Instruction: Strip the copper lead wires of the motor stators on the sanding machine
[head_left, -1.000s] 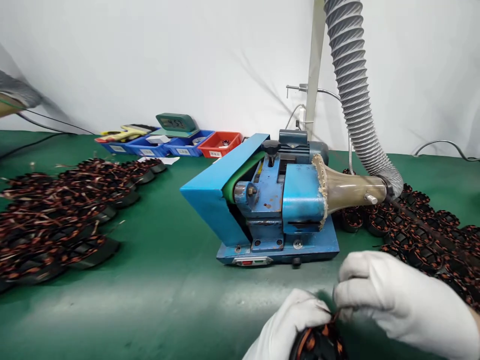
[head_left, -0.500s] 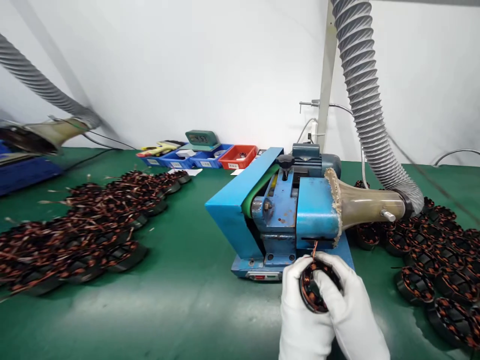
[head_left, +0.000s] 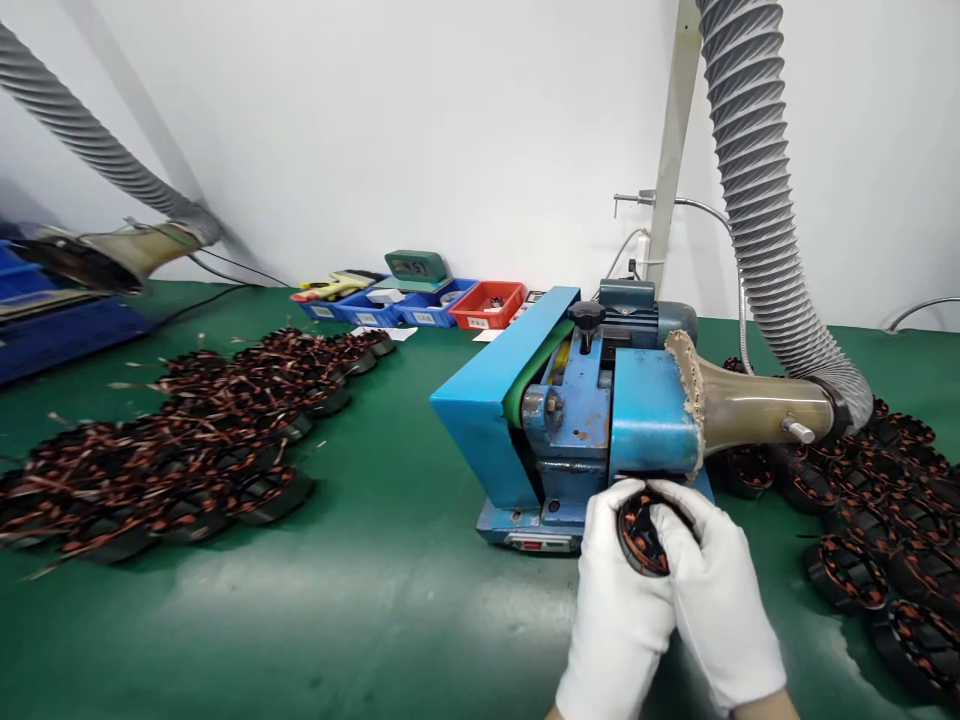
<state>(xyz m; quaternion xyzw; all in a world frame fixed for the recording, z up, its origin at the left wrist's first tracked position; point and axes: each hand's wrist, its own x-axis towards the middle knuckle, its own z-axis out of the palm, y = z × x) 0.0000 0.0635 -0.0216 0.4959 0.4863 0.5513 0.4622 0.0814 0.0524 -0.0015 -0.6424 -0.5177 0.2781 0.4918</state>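
Observation:
In white gloves, my left hand and my right hand both grip one motor stator, a black ring with copper windings. The left fingers wrap its left side; my right thumb reaches into the ring's opening. Its upper edge is close under the blue hood of a belt-driven machine. The wire ends of the stator are hidden at the hood's lower edge. A green belt runs behind the machine's blue guard, and a red switch sits on its base.
Stators with upright wire ends cover the left of the green table. More stators stand at the right. A grey duct hose joins the machine's funnel. Blue bins, a red bin and a clock stand at the back.
Both hands have moved the stator up toward the hood, and the copper wires that showed above it are now out of sight. The whole view has shifted slightly.

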